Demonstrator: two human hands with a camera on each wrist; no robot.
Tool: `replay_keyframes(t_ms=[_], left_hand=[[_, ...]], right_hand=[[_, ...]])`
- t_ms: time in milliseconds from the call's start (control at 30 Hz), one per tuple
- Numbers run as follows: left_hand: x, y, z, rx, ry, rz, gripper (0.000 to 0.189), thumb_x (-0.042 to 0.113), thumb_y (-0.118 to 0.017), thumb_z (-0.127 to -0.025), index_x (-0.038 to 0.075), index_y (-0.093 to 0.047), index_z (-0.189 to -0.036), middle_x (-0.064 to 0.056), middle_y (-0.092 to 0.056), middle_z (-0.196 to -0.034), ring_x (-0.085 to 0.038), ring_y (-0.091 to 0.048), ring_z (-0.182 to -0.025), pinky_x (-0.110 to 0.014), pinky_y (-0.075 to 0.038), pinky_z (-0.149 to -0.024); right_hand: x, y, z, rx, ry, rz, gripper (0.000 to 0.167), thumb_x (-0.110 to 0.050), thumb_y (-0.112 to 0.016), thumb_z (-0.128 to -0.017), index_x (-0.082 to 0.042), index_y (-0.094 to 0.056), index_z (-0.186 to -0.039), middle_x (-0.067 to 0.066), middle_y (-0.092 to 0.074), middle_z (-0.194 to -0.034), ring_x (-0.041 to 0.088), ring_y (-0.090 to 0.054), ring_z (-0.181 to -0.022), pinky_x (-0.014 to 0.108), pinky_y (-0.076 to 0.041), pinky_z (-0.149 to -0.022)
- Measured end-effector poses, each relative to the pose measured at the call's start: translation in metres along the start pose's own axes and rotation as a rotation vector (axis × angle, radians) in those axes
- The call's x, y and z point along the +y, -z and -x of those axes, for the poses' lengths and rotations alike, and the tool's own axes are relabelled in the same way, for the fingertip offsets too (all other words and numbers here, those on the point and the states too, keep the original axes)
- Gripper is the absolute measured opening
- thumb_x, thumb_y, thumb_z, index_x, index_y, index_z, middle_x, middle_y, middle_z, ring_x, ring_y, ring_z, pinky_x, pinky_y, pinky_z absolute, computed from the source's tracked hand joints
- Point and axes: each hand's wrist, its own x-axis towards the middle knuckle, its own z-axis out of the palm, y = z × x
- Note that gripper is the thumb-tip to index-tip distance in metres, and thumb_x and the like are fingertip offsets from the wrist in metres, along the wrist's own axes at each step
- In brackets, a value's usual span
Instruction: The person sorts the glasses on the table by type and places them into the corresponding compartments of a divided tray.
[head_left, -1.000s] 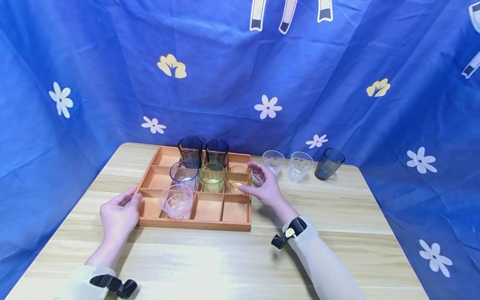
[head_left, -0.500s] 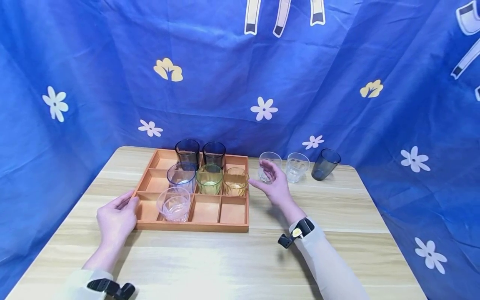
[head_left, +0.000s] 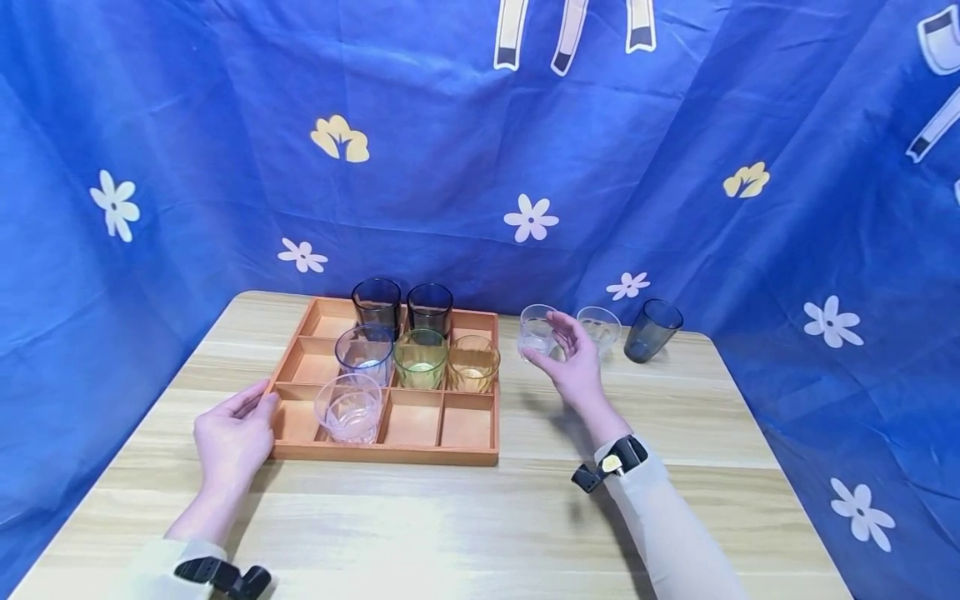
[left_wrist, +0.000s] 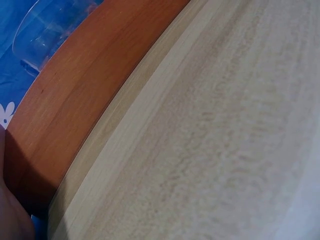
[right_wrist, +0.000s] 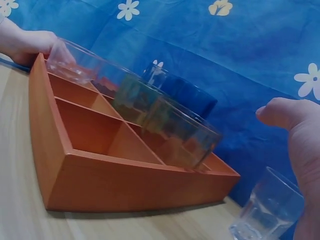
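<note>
My left hand [head_left: 234,433] grips the left side of an orange-brown wooden compartment tray [head_left: 382,454], near its front corner. In the tray stand a pinkish clear glass [head_left: 351,417], a bluish glass [head_left: 363,354], a green glass [head_left: 420,367], an amber glass [head_left: 472,371] and two dark glasses [head_left: 377,307]. Right of the tray, my right hand [head_left: 577,367] is at a clear glass [head_left: 536,333], thumb and fingers spread. In the right wrist view the thumb stands apart from that clear glass [right_wrist: 267,210]; any finger contact is hidden.
Another clear glass [head_left: 602,327] stands behind the right hand, partly covered by it. Beyond it a dark tumbler [head_left: 653,332] is at the table's back right. A blue patterned cloth [head_left: 450,183] hangs around the wooden table [head_left: 360,525].
My right hand has moved right, from around the amber glass to the nearest clear glass. The left hand stays on the tray; the glasses in the tray look unmoved.
</note>
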Motion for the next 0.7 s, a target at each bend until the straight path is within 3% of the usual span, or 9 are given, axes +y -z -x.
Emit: replay_keyframes(t_ms=[167,333,533,700], left_hand=[[0.002,0.0,0.001,-0.003,0.005,-0.009,0.034,0.019,-0.073,-0.101,0.004,-0.074,-0.132,-0.015,-0.071,-0.124,0.008,-0.068,-0.095,-0.006,-0.053,-0.077],[0.002,0.0,0.001,-0.002,0.008,-0.009,0.034,0.019,-0.073,-0.101,0.004,-0.074,-0.132,-0.015,-0.071,-0.124,0.007,-0.068,-0.095,-0.007,-0.053,-0.076],[0.003,-0.001,0.002,-0.001,0.001,0.0,0.034,0.018,-0.073,-0.101,0.004,-0.074,-0.131,-0.015,-0.072,-0.124,0.006,-0.069,-0.095,-0.008,-0.054,-0.076],[0.003,0.0,0.004,0.005,-0.01,0.002,0.033,0.017,-0.073,-0.101,0.002,-0.074,-0.131,-0.017,-0.072,-0.124,0.007,-0.068,-0.093,-0.008,-0.054,-0.076]], right_hand=[[0.003,0.006,-0.008,0.037,0.002,0.069,0.074,0.016,-0.085,-0.079,0.016,-0.048,-0.143,0.036,-0.052,-0.147,0.048,-0.046,-0.14,0.052,-0.033,-0.123],[0.01,0.012,-0.012,0.052,0.0,0.133,0.08,0.007,-0.089,-0.08,0.013,-0.047,-0.148,0.029,-0.052,-0.15,0.044,-0.045,-0.144,0.047,-0.03,-0.125],[0.021,0.015,-0.017,0.046,-0.078,0.183,0.088,-0.003,-0.093,-0.081,0.009,-0.044,-0.153,0.029,-0.046,-0.157,0.037,-0.04,-0.149,0.037,-0.027,-0.126],[0.029,0.012,-0.022,0.017,-0.134,0.205,0.098,-0.009,-0.094,-0.08,0.007,-0.036,-0.158,0.027,-0.038,-0.163,0.036,-0.033,-0.153,0.036,-0.024,-0.127]])
